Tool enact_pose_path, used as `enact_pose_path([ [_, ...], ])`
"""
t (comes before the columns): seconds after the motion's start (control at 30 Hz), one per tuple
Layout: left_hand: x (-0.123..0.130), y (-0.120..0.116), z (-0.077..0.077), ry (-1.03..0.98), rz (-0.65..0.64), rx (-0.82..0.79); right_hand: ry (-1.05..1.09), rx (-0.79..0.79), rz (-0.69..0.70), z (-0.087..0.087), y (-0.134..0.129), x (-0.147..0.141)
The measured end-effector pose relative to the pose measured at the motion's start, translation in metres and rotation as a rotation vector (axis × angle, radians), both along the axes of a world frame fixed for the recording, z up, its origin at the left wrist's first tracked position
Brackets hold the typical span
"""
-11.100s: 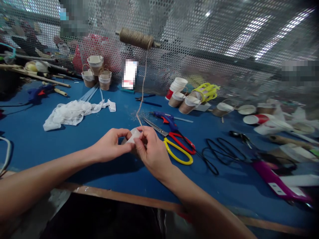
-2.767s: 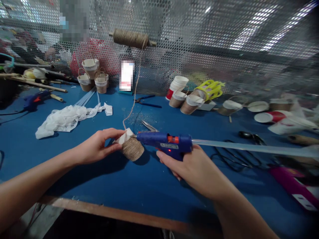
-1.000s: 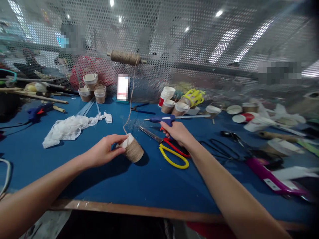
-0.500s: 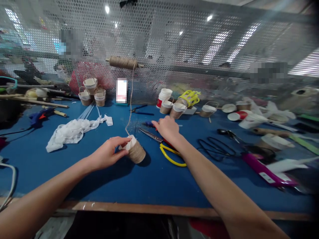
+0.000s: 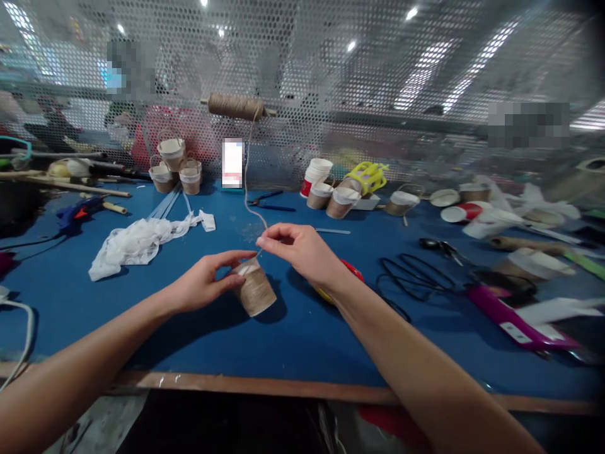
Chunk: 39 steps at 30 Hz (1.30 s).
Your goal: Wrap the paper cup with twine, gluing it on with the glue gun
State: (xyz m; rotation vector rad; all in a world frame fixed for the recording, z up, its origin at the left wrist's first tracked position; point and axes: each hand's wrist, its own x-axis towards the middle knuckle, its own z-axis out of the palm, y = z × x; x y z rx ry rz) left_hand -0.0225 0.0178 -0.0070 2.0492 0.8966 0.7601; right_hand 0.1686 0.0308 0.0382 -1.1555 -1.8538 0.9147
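My left hand (image 5: 215, 274) grips the white rim of a paper cup (image 5: 256, 291) wrapped in brown twine, which tilts just above the blue table. Close above that rim, my right hand (image 5: 295, 246) pinches the twine (image 5: 249, 205) between thumb and fingertips. The strand runs up to a twine spool (image 5: 235, 106) on a rod at the mesh screen. Under my right wrist lie scissors with yellow and red handles (image 5: 352, 270), mostly hidden by the arm.
White lace fabric (image 5: 130, 246) lies to the left, near a blue glue gun (image 5: 78, 214). Small twine-wrapped buckets (image 5: 171, 154) stand at the back. Blue-handled pliers (image 5: 274, 207) rest before the screen (image 5: 283, 69). A black cable (image 5: 416, 277) and a purple device (image 5: 520, 318) are at right.
My right hand has left the scissors area and come left to the twine, pinching it near the cup. The cup stands more upright in my left hand.
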Motion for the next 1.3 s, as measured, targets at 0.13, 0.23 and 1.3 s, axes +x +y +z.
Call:
enact_pose_path([
  [0.13, 0.000, -0.004, 0.005, -0.120, -0.065, -0.110, -0.014, 0.020, -0.054, 0.001, -0.015, 0.012],
  [0.23, 0.000, -0.007, 0.008, -0.179, -0.086, -0.166, 0.020, 0.022, -0.067, -0.003, -0.021, 0.016],
  [1.3, -0.003, -0.024, 0.018, -0.334, -0.074, -0.034, 0.294, -0.262, -0.004, -0.024, -0.035, 0.009],
])
